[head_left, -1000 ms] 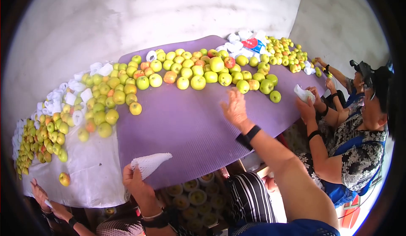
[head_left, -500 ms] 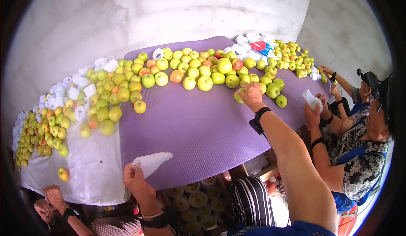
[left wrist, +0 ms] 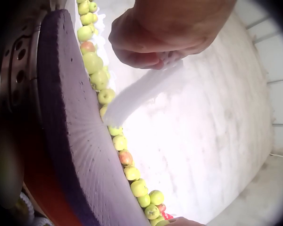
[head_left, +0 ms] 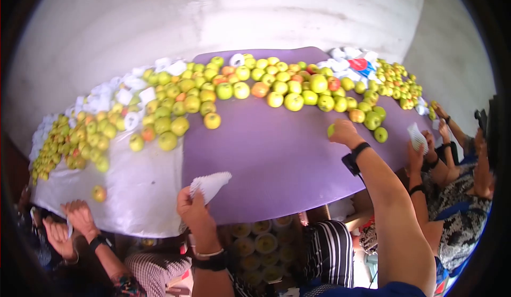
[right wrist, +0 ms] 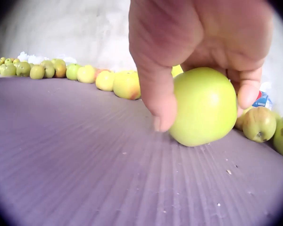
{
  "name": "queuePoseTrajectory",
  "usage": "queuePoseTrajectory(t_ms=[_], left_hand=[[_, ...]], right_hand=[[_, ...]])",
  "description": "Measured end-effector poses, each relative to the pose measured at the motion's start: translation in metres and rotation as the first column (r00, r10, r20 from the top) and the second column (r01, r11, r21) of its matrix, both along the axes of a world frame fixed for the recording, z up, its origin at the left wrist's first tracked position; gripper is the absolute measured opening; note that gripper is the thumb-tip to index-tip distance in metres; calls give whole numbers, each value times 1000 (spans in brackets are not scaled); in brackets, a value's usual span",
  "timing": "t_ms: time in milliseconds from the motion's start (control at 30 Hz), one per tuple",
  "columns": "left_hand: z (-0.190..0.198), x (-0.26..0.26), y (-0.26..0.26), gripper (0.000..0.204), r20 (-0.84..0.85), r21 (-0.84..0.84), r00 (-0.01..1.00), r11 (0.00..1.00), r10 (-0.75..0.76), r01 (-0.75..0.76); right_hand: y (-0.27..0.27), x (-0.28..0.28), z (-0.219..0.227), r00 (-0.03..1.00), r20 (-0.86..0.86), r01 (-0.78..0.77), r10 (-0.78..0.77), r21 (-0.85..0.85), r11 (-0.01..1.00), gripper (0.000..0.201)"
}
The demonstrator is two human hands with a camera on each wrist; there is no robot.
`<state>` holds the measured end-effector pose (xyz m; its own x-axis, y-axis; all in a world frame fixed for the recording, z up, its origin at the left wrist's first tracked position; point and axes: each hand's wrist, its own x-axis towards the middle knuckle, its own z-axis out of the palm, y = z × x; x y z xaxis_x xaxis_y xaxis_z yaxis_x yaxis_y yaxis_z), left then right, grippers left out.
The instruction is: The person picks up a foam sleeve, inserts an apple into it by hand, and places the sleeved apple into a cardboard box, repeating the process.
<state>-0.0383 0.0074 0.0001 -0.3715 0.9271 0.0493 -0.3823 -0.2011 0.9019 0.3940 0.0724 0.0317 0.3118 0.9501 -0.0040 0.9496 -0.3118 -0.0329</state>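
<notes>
My left hand [head_left: 198,212] pinches a white foam fruit net [head_left: 213,185] near the table's front edge. In the left wrist view the foam net [left wrist: 141,96] hangs limp and flattened below the curled fingers. Farther right, my right hand [head_left: 347,134] grips a green apple [head_left: 331,130] just in front of the apple row. The right wrist view shows this apple [right wrist: 205,108] between thumb and fingers, close over the purple ribbed mat [right wrist: 108,155]. A dark band with a small device circles each wrist.
Apples [head_left: 294,101] line the back of the mat and heap up on a white cloth [head_left: 133,190] at left. White foam nets [head_left: 98,102] lie behind them. People sit on both sides; one on the right holds a foam net [head_left: 418,139]. Netted apples [head_left: 266,242] stand below the table edge.
My right hand has reached the apples, taken hold of a green one and drawn it slightly toward me. The left hand keeps the foam net. The head view has swung left.
</notes>
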Motion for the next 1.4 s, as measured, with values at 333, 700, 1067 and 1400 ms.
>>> queuePoseTrajectory(t_ms=[333, 700, 1067, 1400], left_hand=[[1, 17, 0, 11, -79, -28, 996, 998, 50, -53], [-5, 31, -4, 14, -585, 134, 797, 987, 154, -93], [-3, 39, -12, 8, -402, 114, 903, 970, -153, 215], [-4, 48, -11, 7, -348, 130, 909, 949, -229, 289]], right_hand=[[-93, -195, 29, -584, -803, -96, 118, 212, 972, 60], [-90, -254, -9, -713, -696, -329, -83, 228, 916, 90], [-75, -228, -18, -610, -789, -134, 73, 193, 972, 69], [-82, -220, -8, -689, -720, -160, 79, 257, 953, 69]])
